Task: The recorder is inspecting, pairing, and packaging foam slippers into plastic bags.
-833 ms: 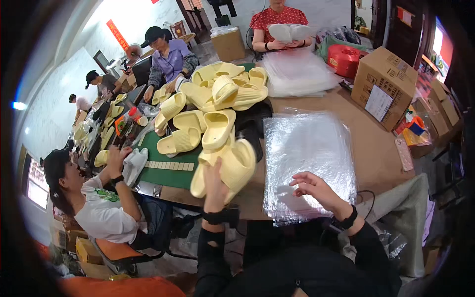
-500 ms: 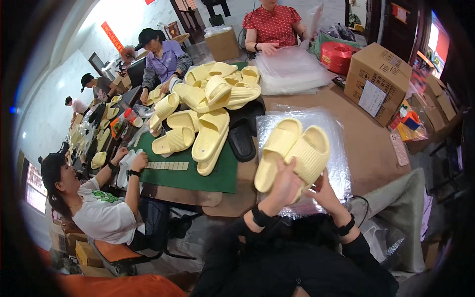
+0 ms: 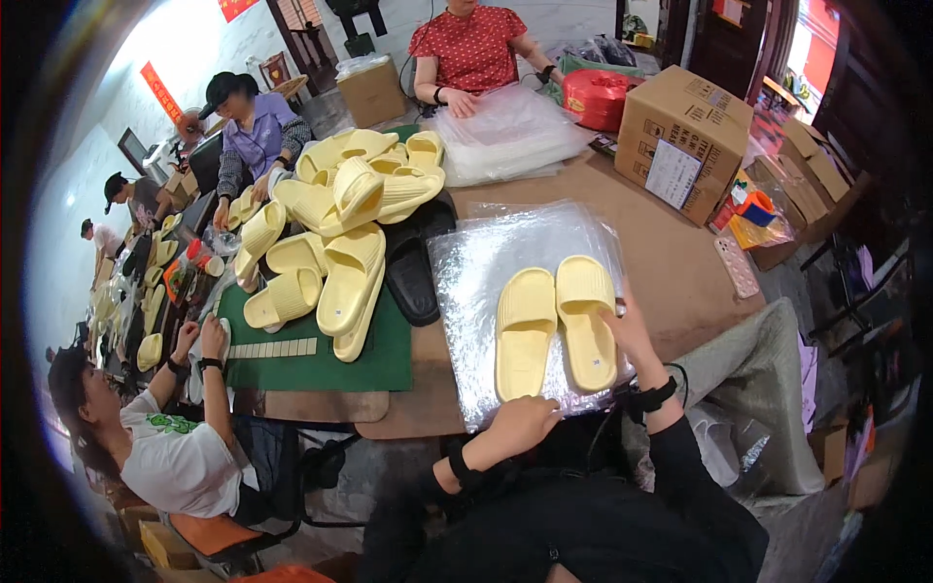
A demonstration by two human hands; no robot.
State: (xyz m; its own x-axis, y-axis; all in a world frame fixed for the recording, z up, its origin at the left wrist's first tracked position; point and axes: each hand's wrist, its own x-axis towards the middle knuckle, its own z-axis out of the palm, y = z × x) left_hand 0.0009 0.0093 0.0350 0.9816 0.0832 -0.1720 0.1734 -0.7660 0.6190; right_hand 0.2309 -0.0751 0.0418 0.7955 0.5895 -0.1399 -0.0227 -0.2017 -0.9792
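Note:
Two pale yellow slippers [image 3: 554, 325] lie side by side, soles down, on a stack of clear plastic bags [image 3: 466, 282] spread on the brown table [image 3: 671, 262]. My left hand [image 3: 520, 423] rests at the near edge of the bags, just below the heel of the left slipper. My right hand [image 3: 627, 330] touches the outer side of the right slipper. Whether either hand grips anything cannot be told.
A heap of yellow slippers [image 3: 340, 214] and black slippers [image 3: 413, 272] lies on a green mat [image 3: 311, 364] to the left. Cardboard box [image 3: 680, 141] at back right. More bags [image 3: 505, 136] before a seated person in red [image 3: 471, 53]. Other people sit along the left.
I carried the pair of slippers from the pile on the left to the plastic bags and laid them down flat. My hands have drawn back to the slippers' near side.

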